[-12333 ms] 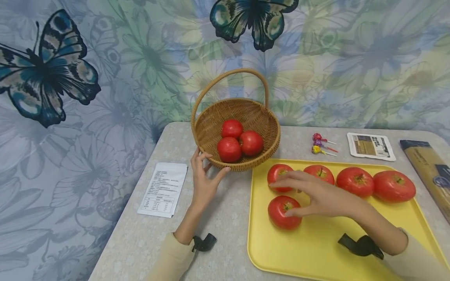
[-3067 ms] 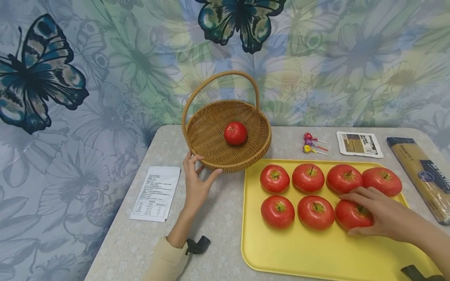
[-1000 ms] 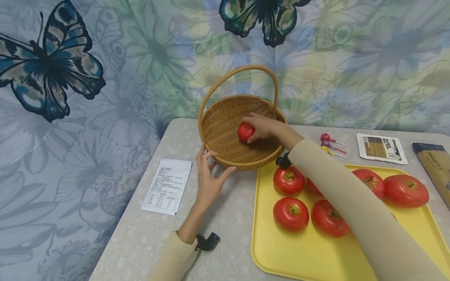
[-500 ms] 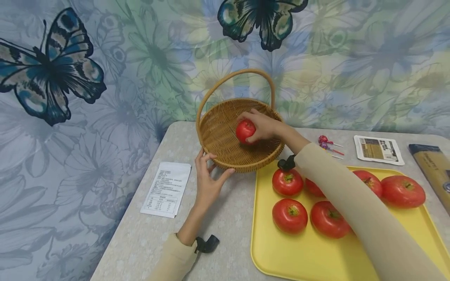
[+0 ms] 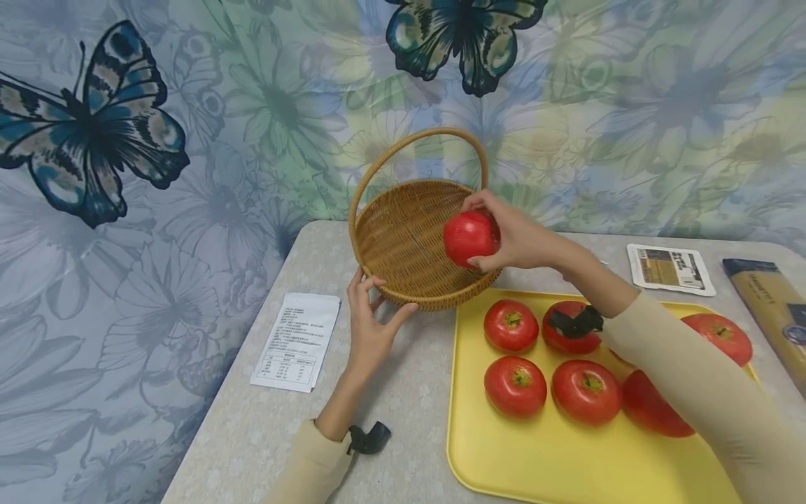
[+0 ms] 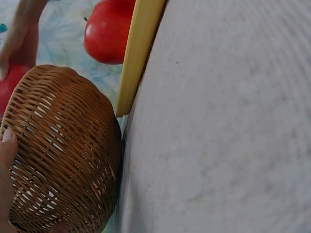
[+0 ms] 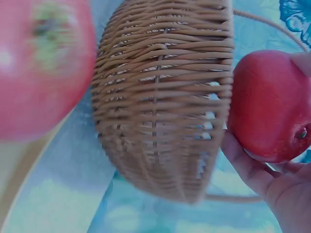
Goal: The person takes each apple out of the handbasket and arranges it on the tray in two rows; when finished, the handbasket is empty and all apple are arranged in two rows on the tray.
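My right hand (image 5: 525, 238) grips a red apple (image 5: 469, 238) between thumb and fingers, over the right side of the wicker basket (image 5: 403, 245). In the right wrist view the held apple (image 7: 269, 104) shows its stem dimple, close beside the basket's rim (image 7: 224, 97). My left hand (image 5: 370, 332) holds the basket's near-left rim, thumb and fingers spread along it; the basket tips toward me. The left wrist view shows the woven outside (image 6: 68, 145) and my thumb at the edge. Several red apples (image 5: 585, 392) sit on the yellow tray (image 5: 535, 462), some partly hidden by my right forearm.
A white printed packet (image 5: 296, 343) lies left of the basket. Behind the tray is a small flat pack (image 5: 670, 269); a spaghetti packet (image 5: 768, 297) lies at far right. The lollipops seen earlier are hidden behind my right arm. A patterned cloth wall (image 5: 264, 140) borders the table.
Apples have gone from the basket to the tray over the earlier frames. My right hand has just lifted the last apple from inside the basket, moving right. The left hand stays on the rim.
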